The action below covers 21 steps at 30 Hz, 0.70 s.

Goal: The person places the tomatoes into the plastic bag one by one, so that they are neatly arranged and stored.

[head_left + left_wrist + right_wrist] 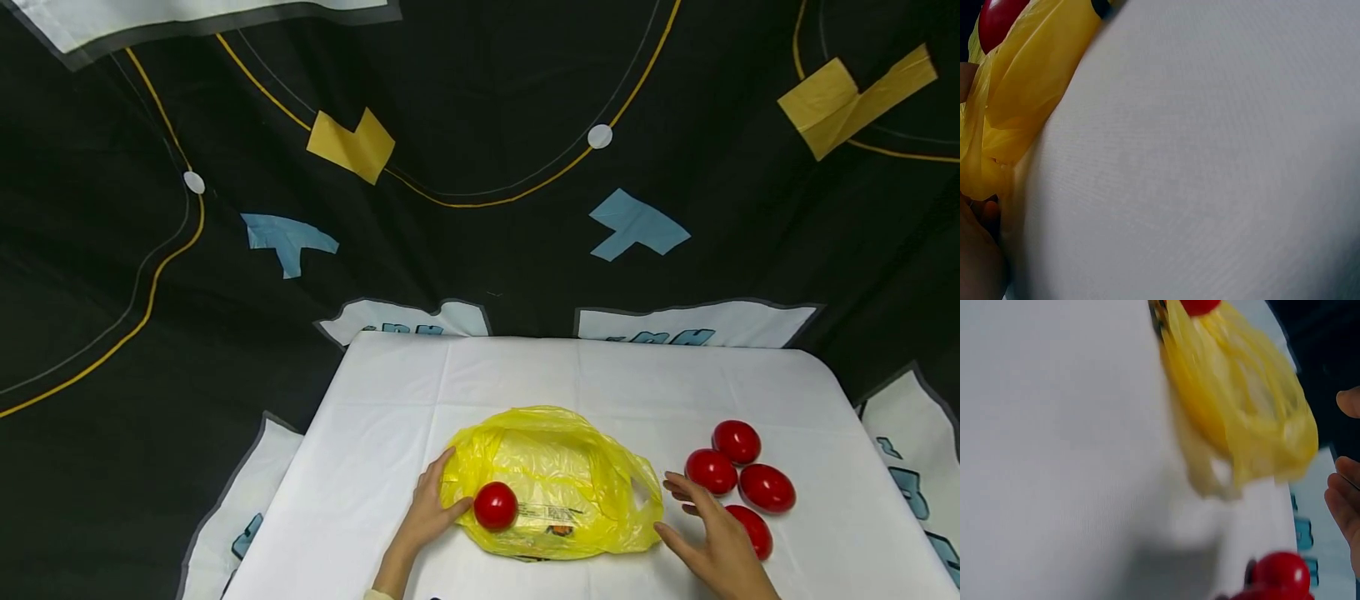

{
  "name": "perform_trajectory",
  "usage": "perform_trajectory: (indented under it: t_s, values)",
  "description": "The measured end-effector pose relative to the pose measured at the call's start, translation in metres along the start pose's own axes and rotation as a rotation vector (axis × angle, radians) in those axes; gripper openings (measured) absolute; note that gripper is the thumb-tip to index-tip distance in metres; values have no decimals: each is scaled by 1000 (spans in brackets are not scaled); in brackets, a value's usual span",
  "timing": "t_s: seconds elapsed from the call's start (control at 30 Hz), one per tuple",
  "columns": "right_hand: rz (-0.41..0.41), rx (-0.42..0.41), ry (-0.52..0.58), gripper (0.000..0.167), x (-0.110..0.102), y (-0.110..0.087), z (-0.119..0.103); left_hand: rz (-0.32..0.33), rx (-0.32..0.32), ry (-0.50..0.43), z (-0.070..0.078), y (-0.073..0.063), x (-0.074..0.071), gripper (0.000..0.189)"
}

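Note:
A thin yellow plastic bag (592, 467) lies spread at the front middle of the white table, its mouth edge loose and crumpled. On its left part sits a shiny red ball (495, 506). My left hand (429, 515) holds the bag's left edge, thumb over the plastic beside the ball and fingers along the outside. The left wrist view shows the yellow plastic (1035, 81) running between thumb and fingers. Just right of the bag, my right hand (716, 537) hovers with fingers spread and nothing in it. The right wrist view shows its fingers (1342, 494) apart from the bag.
Several shiny red, rounded balls (767, 488) cluster on the right of the white-covered table (382, 392), close to my right hand. Behind the table hangs a black cloth (480, 258) with yellow lines and taped shapes.

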State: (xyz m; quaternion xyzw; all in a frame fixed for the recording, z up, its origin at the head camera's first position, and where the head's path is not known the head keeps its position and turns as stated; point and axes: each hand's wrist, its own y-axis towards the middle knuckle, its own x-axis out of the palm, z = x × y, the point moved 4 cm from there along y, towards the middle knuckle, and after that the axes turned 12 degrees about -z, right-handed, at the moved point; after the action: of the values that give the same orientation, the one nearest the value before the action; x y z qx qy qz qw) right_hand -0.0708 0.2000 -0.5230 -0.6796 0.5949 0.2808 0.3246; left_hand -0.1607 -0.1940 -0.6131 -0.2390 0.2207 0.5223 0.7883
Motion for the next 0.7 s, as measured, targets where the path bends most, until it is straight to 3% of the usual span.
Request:
perform_trajectory:
  t_s: [0.3, 0.57, 0.7]
  values:
    - [28, 138, 16, 81, -21, -14, 42, 6, 15, 6, -1, 1, 0, 87]
    - [8, 288, 56, 89, -27, -26, 64, -5, 1, -6, 2, 1, -1, 88]
    - [8, 316, 14, 90, -27, -30, 71, -7, -3, -5, 3, 1, 0, 88]
